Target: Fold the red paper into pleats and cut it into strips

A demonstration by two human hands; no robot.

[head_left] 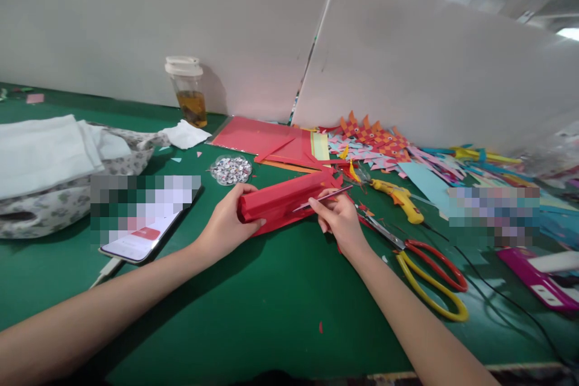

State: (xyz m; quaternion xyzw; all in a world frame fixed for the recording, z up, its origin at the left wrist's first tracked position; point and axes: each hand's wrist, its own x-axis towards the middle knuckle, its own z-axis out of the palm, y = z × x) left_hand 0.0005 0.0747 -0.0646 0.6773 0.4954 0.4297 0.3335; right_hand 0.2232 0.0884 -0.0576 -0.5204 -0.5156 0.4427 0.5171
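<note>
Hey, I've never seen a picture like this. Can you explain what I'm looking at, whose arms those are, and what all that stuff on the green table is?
There is no machine here. One camera worn on a person's head looks forward and down, so the two arms are that person's own. The left hand grips one end of a folded red paper. The right hand pinches a thin pointed tool, perhaps a pen or craft knife, against that paper. On the green table lie red-and-yellow scissors, a yellow glue gun, a dish of googly eyes, a phone, a lidded jar and coloured paper cuttings.
</note>
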